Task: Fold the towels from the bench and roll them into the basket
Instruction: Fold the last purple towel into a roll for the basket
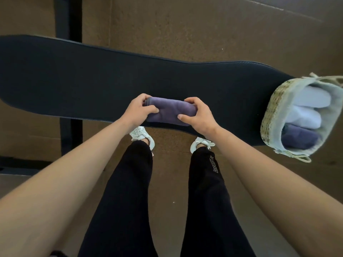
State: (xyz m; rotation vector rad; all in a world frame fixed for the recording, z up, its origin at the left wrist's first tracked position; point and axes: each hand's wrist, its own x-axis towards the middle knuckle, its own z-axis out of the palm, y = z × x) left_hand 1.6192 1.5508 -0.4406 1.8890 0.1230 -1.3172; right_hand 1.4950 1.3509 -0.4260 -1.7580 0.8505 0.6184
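On bench [74, 75]: purple towel roll [169, 110] lengthwise, both hands gripping ends.

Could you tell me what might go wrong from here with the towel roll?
The purple towel, gripped at its ends by the left hand and right hand, could loosen when lifted. The basket already holds three rolls, so space looks tight, and it overhangs the bench end, so pushing might tip it.
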